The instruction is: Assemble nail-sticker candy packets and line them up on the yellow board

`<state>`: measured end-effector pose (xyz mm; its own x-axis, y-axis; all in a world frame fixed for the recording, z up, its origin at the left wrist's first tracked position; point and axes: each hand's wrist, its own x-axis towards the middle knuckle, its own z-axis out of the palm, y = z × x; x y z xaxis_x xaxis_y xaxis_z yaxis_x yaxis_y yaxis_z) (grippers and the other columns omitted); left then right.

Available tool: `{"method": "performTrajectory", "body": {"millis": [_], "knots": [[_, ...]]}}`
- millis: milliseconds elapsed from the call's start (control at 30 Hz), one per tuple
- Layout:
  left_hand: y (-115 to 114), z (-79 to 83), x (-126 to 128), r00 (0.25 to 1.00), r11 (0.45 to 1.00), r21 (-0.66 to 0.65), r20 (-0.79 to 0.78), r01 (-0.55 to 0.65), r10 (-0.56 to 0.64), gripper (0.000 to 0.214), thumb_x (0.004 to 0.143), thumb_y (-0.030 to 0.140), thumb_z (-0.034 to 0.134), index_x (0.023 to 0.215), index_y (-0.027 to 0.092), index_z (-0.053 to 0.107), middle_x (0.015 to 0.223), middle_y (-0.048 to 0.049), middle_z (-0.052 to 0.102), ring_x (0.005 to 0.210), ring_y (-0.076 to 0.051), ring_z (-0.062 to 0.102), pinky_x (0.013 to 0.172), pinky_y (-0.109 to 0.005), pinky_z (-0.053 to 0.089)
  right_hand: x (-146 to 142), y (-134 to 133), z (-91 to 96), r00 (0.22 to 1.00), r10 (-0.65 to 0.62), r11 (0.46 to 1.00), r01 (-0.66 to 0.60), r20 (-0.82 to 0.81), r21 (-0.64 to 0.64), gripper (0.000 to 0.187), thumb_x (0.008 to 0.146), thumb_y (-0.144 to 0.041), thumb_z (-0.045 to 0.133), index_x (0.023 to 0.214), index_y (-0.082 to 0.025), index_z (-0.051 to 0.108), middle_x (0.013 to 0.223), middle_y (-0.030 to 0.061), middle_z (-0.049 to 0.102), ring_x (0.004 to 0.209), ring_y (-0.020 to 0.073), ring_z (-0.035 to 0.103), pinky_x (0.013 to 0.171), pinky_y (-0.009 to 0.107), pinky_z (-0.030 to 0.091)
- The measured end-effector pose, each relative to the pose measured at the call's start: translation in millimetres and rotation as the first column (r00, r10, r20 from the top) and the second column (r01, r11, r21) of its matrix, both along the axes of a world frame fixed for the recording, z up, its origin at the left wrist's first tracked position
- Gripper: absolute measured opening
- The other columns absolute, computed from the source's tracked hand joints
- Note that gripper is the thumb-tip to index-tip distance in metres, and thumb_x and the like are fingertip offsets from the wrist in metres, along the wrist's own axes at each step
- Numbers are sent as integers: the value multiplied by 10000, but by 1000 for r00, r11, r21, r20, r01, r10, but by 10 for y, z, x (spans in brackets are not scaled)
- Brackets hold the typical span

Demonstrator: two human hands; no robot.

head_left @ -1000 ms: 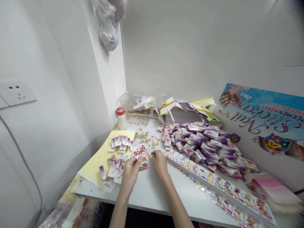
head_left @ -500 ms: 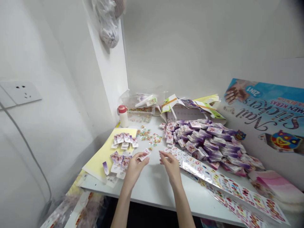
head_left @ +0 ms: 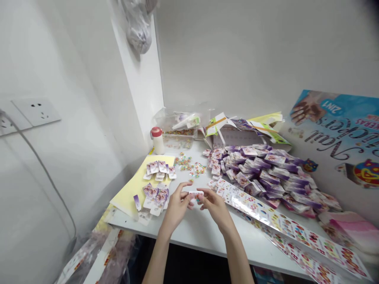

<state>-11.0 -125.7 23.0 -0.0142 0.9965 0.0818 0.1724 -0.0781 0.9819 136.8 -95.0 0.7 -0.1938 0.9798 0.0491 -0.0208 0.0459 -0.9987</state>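
Note:
My left hand (head_left: 176, 206) and my right hand (head_left: 213, 204) meet over the white table (head_left: 192, 232), both pinching one small sticker card (head_left: 196, 194) held edge-on between the fingertips. Just left of my left hand lie small purple-and-white packets (head_left: 155, 196) on a yellow sheet (head_left: 133, 187). A long strip of colourful sticker cards (head_left: 266, 213) runs from my right hand toward the lower right. Behind it sits a big heap of purple packets (head_left: 260, 169).
Loose small colourful pieces (head_left: 189, 165) lie scattered at mid table. A red-capped white bottle (head_left: 157, 140) and clear plastic boxes (head_left: 180, 132) stand at the back. A nail-sticker poster (head_left: 340, 138) leans on the right wall. Wall sockets (head_left: 37, 110) and a cable are at left.
My left hand kept the card throughout. My right hand let go and drew apart half a second ago, then came back; both hands now pinch the card, turned edge-on. The view shifted slightly.

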Motion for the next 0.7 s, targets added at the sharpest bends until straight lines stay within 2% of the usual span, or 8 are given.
{"method": "performTrajectory", "body": {"millis": [67,100,167,233,300,500,600,700], "knots": [[-26,1,-56,949,990,49,-284,-131,140,385,862,367,493,1217,219,485,951,-79,675,853,-224,623,762,-356,487,29,4,-17,1000,18,1000,-18,-15,-16,395,701,-497,669,889,-150,656,703,43,640,574,157,584,550,292,486],[-40,-6,-100,853,969,87,-461,-230,244,413,851,358,519,1235,210,489,1052,-115,649,968,-267,589,827,-397,455,51,6,-20,1000,-13,1000,13,-13,-17,399,690,-505,675,865,-147,648,674,37,634,554,152,574,541,288,479],[-64,-33,-213,542,897,161,-748,-411,383,507,809,324,592,1278,165,480,1194,-190,564,1115,-356,492,890,-469,391,105,9,-9,995,-96,995,95,-8,-24,429,660,-519,692,865,-146,641,675,34,634,531,141,553,521,279,462],[-78,-74,-339,327,850,140,-882,-508,340,582,789,286,618,1322,136,440,1189,-220,545,1109,-390,480,854,-477,394,159,9,16,990,-138,990,137,-10,-44,455,634,-532,703,871,-148,643,685,33,633,521,133,537,515,276,451],[-76,-121,-447,285,846,89,-919,-525,273,583,795,251,602,1338,146,417,1161,-195,566,1073,-363,510,828,-433,411,195,6,42,988,-151,987,150,-18,-66,468,616,-543,710,866,-152,647,677,28,628,515,130,528,519,277,446],[13,-205,-555,429,860,82,-840,-504,331,473,769,209,576,1228,114,515,1066,-166,598,1006,-323,547,810,-397,433,167,-9,70,989,-141,987,138,-44,-82,468,605,-544,724,861,-157,662,699,32,630,524,129,519,525,275,429],[62,-160,-495,706,885,140,-554,-443,441,520,744,226,573,1254,168,492,1024,-106,575,955,-263,569,821,-380,451,125,-34,84,987,-124,988,112,-106,-108,427,635,-506,735,874,-158,667,691,22,612,553,126,518,535,260,414],[75,-75,-361,951,951,111,-78,-289,298,531,754,274,558,1272,205,466,1089,-84,560,940,-212,593,796,-331,482,82,-65,94,961,-80,983,32,-263,-183,383,651,-455,756,879,-161,668,707,10,592,574,111,513,562,249,417]]}}
